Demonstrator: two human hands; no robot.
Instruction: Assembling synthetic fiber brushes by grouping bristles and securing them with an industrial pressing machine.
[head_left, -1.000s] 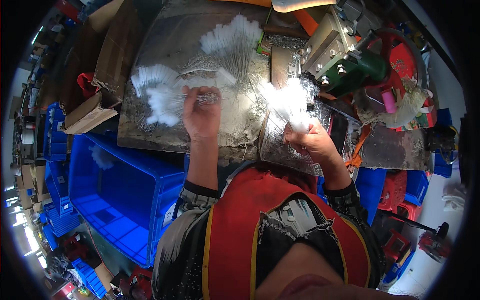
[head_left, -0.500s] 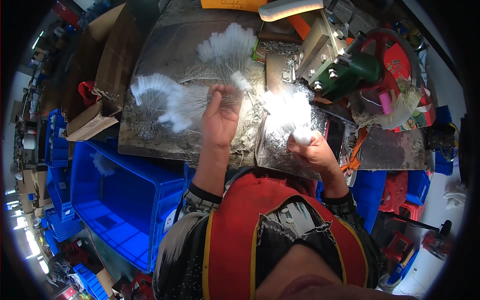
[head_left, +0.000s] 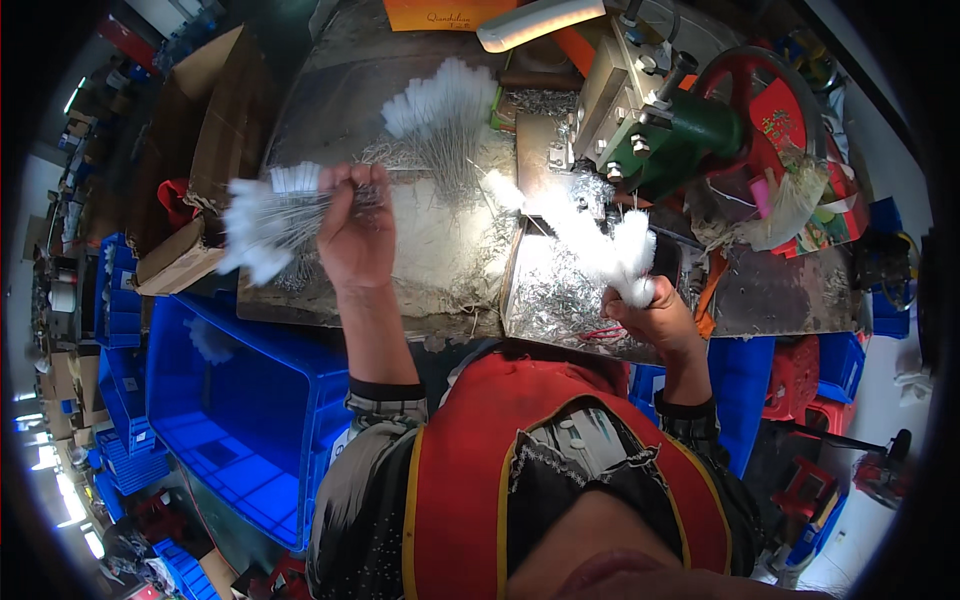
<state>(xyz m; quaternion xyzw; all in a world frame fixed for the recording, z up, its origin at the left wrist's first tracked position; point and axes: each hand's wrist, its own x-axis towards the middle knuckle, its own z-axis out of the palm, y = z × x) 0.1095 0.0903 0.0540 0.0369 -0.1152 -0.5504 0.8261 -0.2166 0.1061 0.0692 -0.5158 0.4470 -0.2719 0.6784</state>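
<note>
Over the left part of the bench, my left hand [head_left: 358,245] is closed round the wire stems of a bundle of white-tipped wire brushes [head_left: 255,235]. The white heads fan out to the left. Partly beneath it lies another brush bundle [head_left: 297,180]. Farther back, a third pile of brushes [head_left: 445,105] rests with its stems toward me. My right hand [head_left: 658,318] grips several white brushes [head_left: 632,250] near the bench's front edge, their heads pointing up and away. Strong lamp glare washes out their detail, and I cannot tell exactly how many there are.
A green hand press [head_left: 690,140] with a red wheel stands at the back right, under a lit lamp [head_left: 545,22]. Metal scraps [head_left: 560,285] litter the bench below it. Left are an opened cardboard box [head_left: 205,140] and a big blue crate [head_left: 250,400].
My left hand has moved left with its brush bundle, toward the bundle lying there. My right hand has shifted slightly right and down, still holding white brushes.
</note>
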